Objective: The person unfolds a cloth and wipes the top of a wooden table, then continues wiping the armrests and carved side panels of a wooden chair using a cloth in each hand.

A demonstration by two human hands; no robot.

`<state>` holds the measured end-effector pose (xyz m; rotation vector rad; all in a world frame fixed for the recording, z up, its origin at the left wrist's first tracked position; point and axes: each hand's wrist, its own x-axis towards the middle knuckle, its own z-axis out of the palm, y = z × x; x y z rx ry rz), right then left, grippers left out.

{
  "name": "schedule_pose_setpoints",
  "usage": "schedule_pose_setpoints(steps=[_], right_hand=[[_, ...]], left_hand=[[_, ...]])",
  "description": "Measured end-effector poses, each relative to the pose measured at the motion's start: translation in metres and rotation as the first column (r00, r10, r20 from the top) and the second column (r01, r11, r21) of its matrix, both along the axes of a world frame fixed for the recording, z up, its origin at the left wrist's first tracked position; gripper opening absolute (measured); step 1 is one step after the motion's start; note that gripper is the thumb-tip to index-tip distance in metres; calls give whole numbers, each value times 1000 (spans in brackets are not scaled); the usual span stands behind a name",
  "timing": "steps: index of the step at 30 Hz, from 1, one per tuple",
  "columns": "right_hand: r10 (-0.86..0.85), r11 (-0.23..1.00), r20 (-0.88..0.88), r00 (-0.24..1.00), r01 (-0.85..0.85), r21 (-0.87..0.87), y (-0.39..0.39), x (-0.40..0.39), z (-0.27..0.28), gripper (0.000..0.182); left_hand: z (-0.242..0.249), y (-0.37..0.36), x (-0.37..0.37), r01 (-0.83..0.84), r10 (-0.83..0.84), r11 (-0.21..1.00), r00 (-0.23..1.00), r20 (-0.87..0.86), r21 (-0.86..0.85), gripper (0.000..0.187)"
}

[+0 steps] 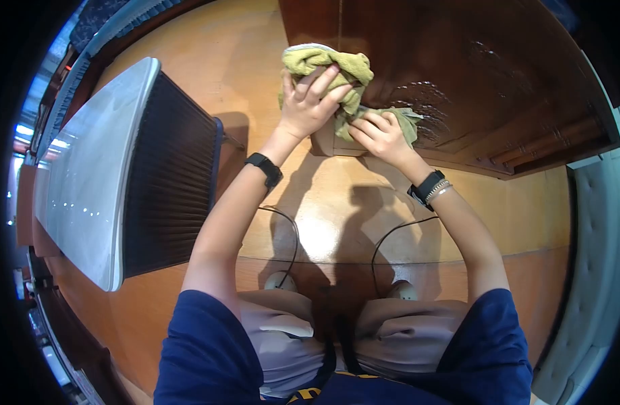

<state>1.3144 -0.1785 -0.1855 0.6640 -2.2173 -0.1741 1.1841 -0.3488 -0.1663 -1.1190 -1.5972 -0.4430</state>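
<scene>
A yellow-green cloth is bunched at the near left corner of a dark brown wooden piece of furniture. My left hand grips this bundle from above, fingers curled over its folds. Lower and to the right, my right hand closes on a paler green stretch of cloth, which meets the left bundle between my hands. That stretch lies against the furniture's near edge. Shiny, wet-looking streaks show on the brown surface just right of the cloth. Both palms are hidden.
A pale-topped stand with a dark ribbed side is on the left. Black cable runs across the wooden floor near my feet. Along the right side is a pale tufted panel. Blue curtain-like fabric hangs at upper left.
</scene>
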Motion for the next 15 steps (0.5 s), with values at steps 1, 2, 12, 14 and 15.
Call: schedule_pose_setpoints(steps=[1,2,12,14,15], right_hand=[[88,993,160,983,-74,-92,-4,-2,6,25],[159,975,180,971,-126,-183,-13,-1,20,24],[651,630,-66,756,-586,-509,-157,105,211,34],[585,556,-260,768,-613,-561,-173,115,215,36],[567,489,-404,718,-688,-537,-177,116,222,22]], left_hand=[[2,-2,0,-11,11,1000,1000,-12,-23,36],[5,-4,-1,1,-2,999,1000,-21,-38,37],[3,-2,-8,-19,17,999,998,-63,-35,34],[2,0,-7,-18,18,1000,998,-53,-1,32],[1,0,-4,-8,9,1000,1000,-27,21,31]])
